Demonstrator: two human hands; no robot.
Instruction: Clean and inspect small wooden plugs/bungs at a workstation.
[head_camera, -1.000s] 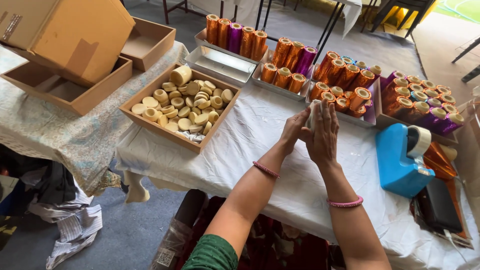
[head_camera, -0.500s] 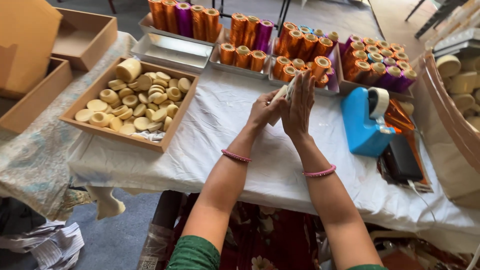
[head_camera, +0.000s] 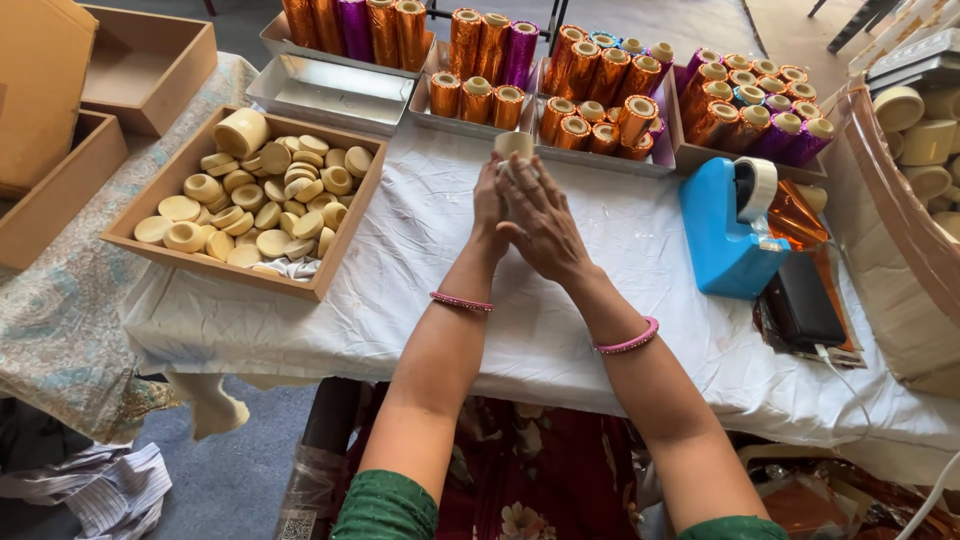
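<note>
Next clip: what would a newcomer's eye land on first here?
The shiny orange and purple foil-wrapped rolls packed in trays along the table's far edge. Then both hands, left hand and right hand, clasping a cream roll at centre, a wooden tray of cream discs left, a blue tape dispenser right.

Glossy foil rolls (head_camera: 480, 45) — orange, purple; matt cream discs (head_camera: 255, 195) in a wooden tray (head_camera: 345, 245); wrinkled white cloth (head_camera: 420, 290); shiny metal tray (head_camera: 330, 92).

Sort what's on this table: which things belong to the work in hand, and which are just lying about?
In use: left hand and right hand clasping a cream roll; wooden tray of cream rolls; foil-wrapped rolls; blue tape dispenser.

Lying about: empty cardboard boxes; black case; crumpled cloth.
</note>
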